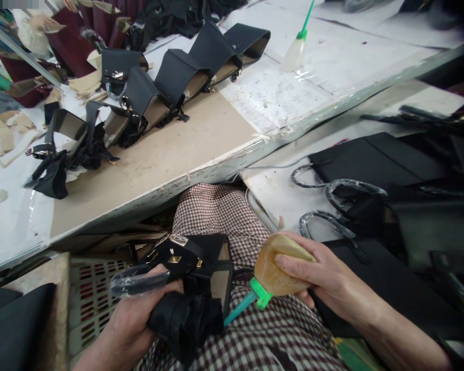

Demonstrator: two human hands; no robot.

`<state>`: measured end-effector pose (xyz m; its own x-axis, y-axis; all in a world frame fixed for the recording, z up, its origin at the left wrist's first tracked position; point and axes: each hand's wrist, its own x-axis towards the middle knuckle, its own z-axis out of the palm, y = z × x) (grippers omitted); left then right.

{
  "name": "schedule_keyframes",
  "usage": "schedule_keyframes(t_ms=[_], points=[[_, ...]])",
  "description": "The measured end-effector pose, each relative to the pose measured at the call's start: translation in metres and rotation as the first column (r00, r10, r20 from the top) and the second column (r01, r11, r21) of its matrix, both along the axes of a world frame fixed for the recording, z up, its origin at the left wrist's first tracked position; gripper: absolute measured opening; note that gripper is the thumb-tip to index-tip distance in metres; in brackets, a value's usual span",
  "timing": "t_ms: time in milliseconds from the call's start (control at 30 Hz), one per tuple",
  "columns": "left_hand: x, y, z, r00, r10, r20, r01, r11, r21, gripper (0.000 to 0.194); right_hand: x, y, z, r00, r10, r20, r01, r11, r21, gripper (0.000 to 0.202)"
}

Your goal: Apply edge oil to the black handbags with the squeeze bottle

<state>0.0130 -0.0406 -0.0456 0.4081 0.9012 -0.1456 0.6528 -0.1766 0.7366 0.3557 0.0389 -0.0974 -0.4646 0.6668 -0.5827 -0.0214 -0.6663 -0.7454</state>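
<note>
Over my checkered lap, my left hand (139,309) is closed round a small black bag (195,257) with gold hardware and a plastic-wrapped handle. Black cloth bunches out of the bag below my fingers. My right hand (313,273) squeezes a yellowish glue bottle (278,263) with a green cap. Its long green nozzle (239,308) points down to the left, the tip at the bag's open edge; whether it touches cannot be made out.
Several black bag bodies (181,77) stand in a row on the worktable (170,154). Another glue bottle (295,51) stands behind. Black bags (379,159) lie at right, a plastic crate (96,293) at lower left. Another person's hand (42,21) shows at upper left.
</note>
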Motion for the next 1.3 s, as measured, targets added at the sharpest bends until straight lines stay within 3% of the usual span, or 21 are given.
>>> schedule_keyframes(t_ms=[300,600,767,900,1067,1200,1300], points=[[-0.002,0.006,0.000,1.000,-0.012,0.024,0.011,0.999,0.044,0.035,0.004,0.020,-0.027,0.969,0.063,0.239,-0.096,0.987,0.131,0.045],[-0.004,0.005,-0.004,0.999,0.026,-0.045,-0.024,0.999,0.040,0.030,-0.001,0.029,-0.038,0.896,0.095,0.434,-0.207,0.954,0.218,0.044],[0.007,0.012,0.004,0.996,0.083,-0.027,-0.080,0.994,0.074,0.028,-0.004,0.026,-0.044,0.837,-0.027,0.547,-0.257,0.863,0.436,0.037],[0.011,0.013,0.004,0.987,0.157,-0.027,-0.155,0.986,0.066,0.024,-0.002,0.016,-0.050,0.816,-0.076,0.573,-0.287,0.807,0.516,0.041],[0.009,0.011,0.000,0.988,0.153,0.031,-0.154,0.986,0.066,0.022,0.001,0.007,-0.055,0.837,-0.133,0.531,-0.264,0.752,0.604,0.046],[0.006,0.006,-0.006,0.978,0.195,0.068,-0.197,0.980,0.031,0.018,-0.001,0.011,-0.044,0.869,-0.186,0.458,-0.128,0.810,0.572,0.044],[0.003,0.001,-0.012,0.917,0.350,0.192,-0.311,0.928,-0.206,0.018,-0.002,0.017,-0.037,0.919,-0.163,0.359,-0.014,0.896,0.444,0.042]])
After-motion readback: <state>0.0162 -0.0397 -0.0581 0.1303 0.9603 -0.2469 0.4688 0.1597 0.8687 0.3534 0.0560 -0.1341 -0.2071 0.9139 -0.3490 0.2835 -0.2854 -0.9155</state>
